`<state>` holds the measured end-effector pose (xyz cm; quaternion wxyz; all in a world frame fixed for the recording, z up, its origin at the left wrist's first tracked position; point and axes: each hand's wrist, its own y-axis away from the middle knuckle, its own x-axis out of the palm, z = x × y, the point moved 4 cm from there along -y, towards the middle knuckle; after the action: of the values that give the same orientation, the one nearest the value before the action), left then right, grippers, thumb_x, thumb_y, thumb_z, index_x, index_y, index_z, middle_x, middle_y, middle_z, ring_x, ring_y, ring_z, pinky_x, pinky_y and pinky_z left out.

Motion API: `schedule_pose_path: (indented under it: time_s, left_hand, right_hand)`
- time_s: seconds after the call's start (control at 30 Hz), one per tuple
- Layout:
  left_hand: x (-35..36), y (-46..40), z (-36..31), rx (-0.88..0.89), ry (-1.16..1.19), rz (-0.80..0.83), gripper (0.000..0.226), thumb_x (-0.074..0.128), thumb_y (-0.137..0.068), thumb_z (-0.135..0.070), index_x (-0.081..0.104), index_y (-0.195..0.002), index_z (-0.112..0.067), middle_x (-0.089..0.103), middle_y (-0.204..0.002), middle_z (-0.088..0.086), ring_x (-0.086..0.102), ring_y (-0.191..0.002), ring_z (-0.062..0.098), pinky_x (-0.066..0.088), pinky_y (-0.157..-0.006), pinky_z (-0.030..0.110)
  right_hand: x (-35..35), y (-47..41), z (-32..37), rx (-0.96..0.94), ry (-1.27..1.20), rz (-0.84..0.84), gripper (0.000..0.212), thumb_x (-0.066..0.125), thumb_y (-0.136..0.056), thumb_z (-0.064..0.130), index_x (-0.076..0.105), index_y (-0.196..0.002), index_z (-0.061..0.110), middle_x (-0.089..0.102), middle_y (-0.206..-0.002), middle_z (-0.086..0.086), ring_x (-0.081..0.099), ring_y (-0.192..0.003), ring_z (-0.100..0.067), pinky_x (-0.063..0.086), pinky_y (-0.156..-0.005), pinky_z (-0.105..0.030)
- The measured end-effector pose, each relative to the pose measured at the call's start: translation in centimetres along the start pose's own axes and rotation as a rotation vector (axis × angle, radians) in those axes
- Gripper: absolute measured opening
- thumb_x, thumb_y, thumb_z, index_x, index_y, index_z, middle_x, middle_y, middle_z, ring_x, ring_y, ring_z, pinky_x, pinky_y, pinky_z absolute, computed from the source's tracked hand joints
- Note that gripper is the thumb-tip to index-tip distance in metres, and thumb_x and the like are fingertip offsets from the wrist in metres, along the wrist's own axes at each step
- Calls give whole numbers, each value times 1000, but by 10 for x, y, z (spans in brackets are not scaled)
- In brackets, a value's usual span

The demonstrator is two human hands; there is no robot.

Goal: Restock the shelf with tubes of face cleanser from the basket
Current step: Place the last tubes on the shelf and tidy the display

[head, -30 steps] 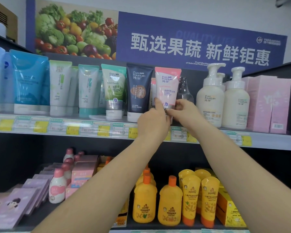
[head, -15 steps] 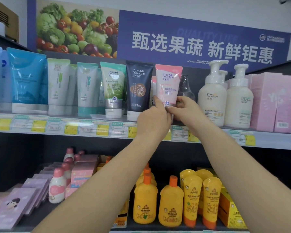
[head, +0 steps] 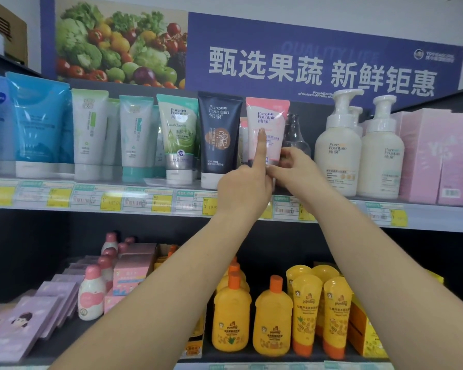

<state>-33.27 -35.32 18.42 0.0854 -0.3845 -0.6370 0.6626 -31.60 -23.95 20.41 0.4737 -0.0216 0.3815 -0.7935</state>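
Pink Pure Fountain cleanser tube (head: pixel 267 129) being squared up, cap down, on the upper shelf (head: pixel 64 206).

The face is steadied by the left hand's (head: pixel 242 190) straight forefinger, other fingers curled; the base is pinched by the right hand (head: pixel 296 169), evidently to align it beside the navy tube (head: pixel 219 134).

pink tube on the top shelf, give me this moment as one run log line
pink tube: upright on top shelf | left hand: forefinger pressed up its front | right hand: fingers at its base | basket: not in view
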Motion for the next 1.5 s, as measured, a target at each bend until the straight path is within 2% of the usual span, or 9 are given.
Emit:
schedule_pose_path:
  time_s: [0.33, 0.67, 0.8, 0.93, 1.03, 1.1, 1.17, 1.3, 1.5]
  left_hand:
    - [2, -1, 0, 2, -73, 91, 58, 30, -99, -34, 3, -150, -27, 62, -95, 13, 42, -67, 23, 32, -58, 33]
    - [1, -1, -1, 20, -53, 117, 58, 31, -99, -36, 4, -150, -28, 61, -98, 14, 59, -79, 31, 33, -59, 33]
    - [-1, 4, -1, 54, -22, 121, 64, 34, -98, -36, 3, -151, -18, 61, -103, 16, 59, -84, 33, 34, -61, 36]
    - [-12, 7, 0, 91, -12, 111, 67, 37, -97, -32, 4, -150, -9, 60, -110, 16, 59, -92, 33, 37, -65, 37]
    - [-20, 9, 0, 142, 49, 103, 64, 40, -94, -24, 12, -149, -8, 55, -118, 15, 55, -100, 31, 38, -67, 36]
    - [-27, 16, -1, 240, 115, 81, 65, 48, -87, -17, 24, -146, -2, 54, -120, 17, 53, -105, 33, 44, -72, 39]
    - [-33, 24, 1, 317, 142, 27, 66, 59, -77, -14, 39, -137, 5, 54, -122, 25, 53, -110, 40, 50, -82, 46]
    - [-42, 44, 12, 342, 68, -62, 67, 64, -76, -12, 41, -137, 3, 44, -137, 28, 42, -127, 42, 37, -104, 51]
    - [-44, 91, 44, 279, -128, -88, 63, 53, -79, -20, 41, -140, -9, 35, -146, 22, 31, -136, 40, 8, -110, 55]
  right_hand:
    - [0, 6, 6, -24, 29, -28, 47, 65, -84, 21, 47, -127, 28, 64, -104, 5, 63, -93, -10, 54, -86, -35]
    - [0, 9, 9, -12, 62, -50, 54, 65, -84, 19, 42, -133, 21, 63, -107, 3, 61, -95, -11, 50, -78, -24]
    - [3, 15, 15, -41, 77, -115, 51, 66, -83, 18, 45, -130, 19, 63, -103, 4, 62, -94, -12, 48, -74, -19]
    - [7, 26, 23, -108, 57, -261, 51, 68, -81, 15, 45, -126, 15, 57, -105, 4, 61, -100, -16, 50, -87, -30]
    - [11, 36, 28, -187, 153, -337, 48, 65, -83, 20, 47, -126, 14, 56, -116, -3, 57, -105, -18, 47, -90, -29]
    - [15, 43, 31, -198, 252, -346, 48, 61, -87, 24, 45, -131, 14, 51, -125, -5, 52, -111, -17, 39, -89, -22]
    - [20, 52, 35, -227, 313, -337, 51, 57, -89, 19, 41, -137, 12, 46, -135, -7, 45, -122, -18, 32, -96, -20]
    - [37, 73, 41, -351, 419, -318, 50, 57, -88, 16, 44, -135, 9, 44, -138, -12, 40, -127, -26, 32, -108, -35]
    - [69, 113, 30, -281, 503, -176, 63, 58, -89, 25, 29, -146, 20, 22, -153, -11, 14, -142, -27, 17, -116, -46]
